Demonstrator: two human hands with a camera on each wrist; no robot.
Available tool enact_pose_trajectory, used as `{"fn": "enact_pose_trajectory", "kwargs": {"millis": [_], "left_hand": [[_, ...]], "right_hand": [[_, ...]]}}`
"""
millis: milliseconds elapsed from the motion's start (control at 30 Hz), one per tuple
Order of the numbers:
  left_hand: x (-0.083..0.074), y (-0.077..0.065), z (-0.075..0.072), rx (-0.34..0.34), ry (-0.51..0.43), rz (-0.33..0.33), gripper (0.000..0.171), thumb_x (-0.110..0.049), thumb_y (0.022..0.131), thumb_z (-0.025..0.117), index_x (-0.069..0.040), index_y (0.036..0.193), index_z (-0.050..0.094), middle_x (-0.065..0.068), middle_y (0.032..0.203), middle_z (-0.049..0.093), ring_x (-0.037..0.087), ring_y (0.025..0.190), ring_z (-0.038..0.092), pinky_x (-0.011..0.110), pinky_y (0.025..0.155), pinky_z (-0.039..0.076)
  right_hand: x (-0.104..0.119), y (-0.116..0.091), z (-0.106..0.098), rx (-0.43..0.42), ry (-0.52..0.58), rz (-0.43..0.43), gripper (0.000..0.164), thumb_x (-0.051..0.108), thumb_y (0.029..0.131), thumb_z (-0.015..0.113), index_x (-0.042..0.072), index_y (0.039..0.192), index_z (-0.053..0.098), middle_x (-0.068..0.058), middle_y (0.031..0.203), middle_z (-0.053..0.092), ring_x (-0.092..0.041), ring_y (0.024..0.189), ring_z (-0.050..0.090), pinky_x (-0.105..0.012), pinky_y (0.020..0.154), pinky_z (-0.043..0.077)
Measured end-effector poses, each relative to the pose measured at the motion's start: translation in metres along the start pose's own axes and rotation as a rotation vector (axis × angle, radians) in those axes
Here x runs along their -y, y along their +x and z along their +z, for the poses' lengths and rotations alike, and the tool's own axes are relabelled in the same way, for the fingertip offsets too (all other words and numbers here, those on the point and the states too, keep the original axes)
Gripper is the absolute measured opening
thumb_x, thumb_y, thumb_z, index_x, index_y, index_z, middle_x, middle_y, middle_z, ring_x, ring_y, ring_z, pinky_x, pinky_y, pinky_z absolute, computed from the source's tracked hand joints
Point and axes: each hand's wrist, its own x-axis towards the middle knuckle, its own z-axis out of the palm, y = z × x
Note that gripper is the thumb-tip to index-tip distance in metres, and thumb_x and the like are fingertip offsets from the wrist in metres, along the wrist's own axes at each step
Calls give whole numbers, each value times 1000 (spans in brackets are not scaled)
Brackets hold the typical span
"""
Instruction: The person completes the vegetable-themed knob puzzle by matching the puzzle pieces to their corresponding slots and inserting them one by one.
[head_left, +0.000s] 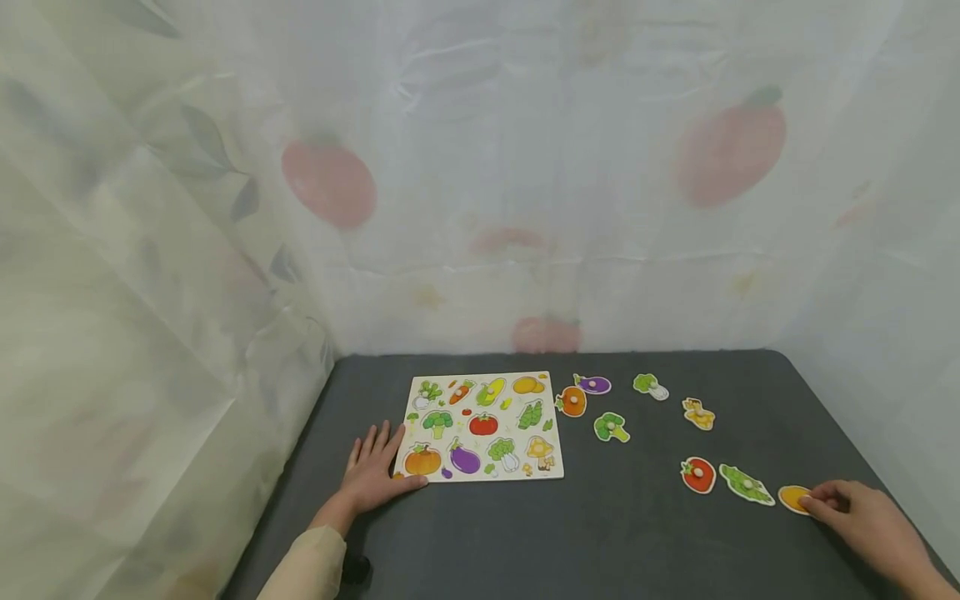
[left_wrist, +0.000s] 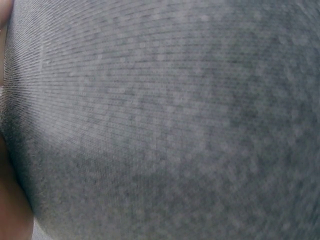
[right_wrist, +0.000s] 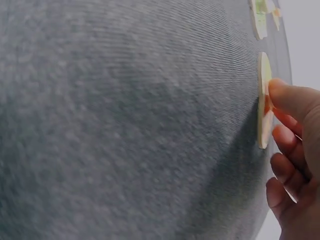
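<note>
A white vegetable puzzle board [head_left: 480,477] lies at the table's left-middle. Spread over its lower left corner, my left hand [head_left: 371,479] touches the edge with straight fingers. At the far right my right hand [head_left: 862,517] pinches a yellow oval puzzle piece [head_left: 790,497] between thumb and finger. In the right wrist view that yellow piece [right_wrist: 261,125] is seen nearly edge-on, low against the table. Left of it are a pea-pod piece [head_left: 746,485] and a tomato piece [head_left: 698,474]. The left wrist view shows mostly grey table surface.
Right of the board lie knobbed pieces: eggplant [head_left: 596,384], pumpkin [head_left: 573,402], broccoli [head_left: 611,427], bok choy [head_left: 649,386] and mushroom [head_left: 698,413]. A small black object [head_left: 356,570] sits by the left sleeve. A printed curtain [head_left: 465,167] hangs behind the grey table [head_left: 585,542].
</note>
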Motion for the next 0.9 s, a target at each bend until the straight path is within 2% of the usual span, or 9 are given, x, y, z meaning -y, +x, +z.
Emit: {"fn": "enact_pose_trajectory", "kwargs": {"millis": [100,200,300,433,633,900], "left_hand": [[0,1,0,-6,-8,1,118,-81,78,65,-15,165,22,22,169,12,46,154,2,65,119,-6],[0,0,0,-14,-23,9,117,-79,78,67,-14,165,24,24,168,13,47,153,3,66,118,-6],[1,0,1,-9,-14,7,118,-81,78,65,-15,165,22,23,169,12,46,154,2,65,119,-7],[2,0,2,-10,-11,9,119,-83,77,63,-15,165,21,22,169,11,45,154,1,65,119,-7],[0,1,0,-14,-15,11,117,-78,78,68,-12,165,24,24,168,13,48,153,4,66,119,-5],[-1,0,-1,-7,-13,0,119,-81,78,66,-13,165,22,23,168,12,47,153,3,65,119,-5]], "right_hand": [[-1,-1,3,-63,-21,-14,38,36,97,72,0,87,73,-2,80,65,-18,67,54,-32,54,44],[-4,-2,5,-136,-44,-32,36,36,93,76,2,86,75,-9,84,66,-29,74,59,-44,61,50],[-7,-4,7,-178,-47,-38,36,37,92,78,1,88,76,-17,90,67,-42,85,60,-56,69,50],[-10,-6,9,-170,-30,-19,39,38,94,76,-1,93,76,-23,95,67,-48,91,59,-61,72,49],[-11,-6,11,-170,-9,8,41,37,93,76,-4,95,76,-24,96,67,-48,90,60,-59,70,51],[-11,-5,12,-150,-5,30,46,40,94,75,-6,97,75,-24,97,66,-49,93,58,-62,74,50]]}}
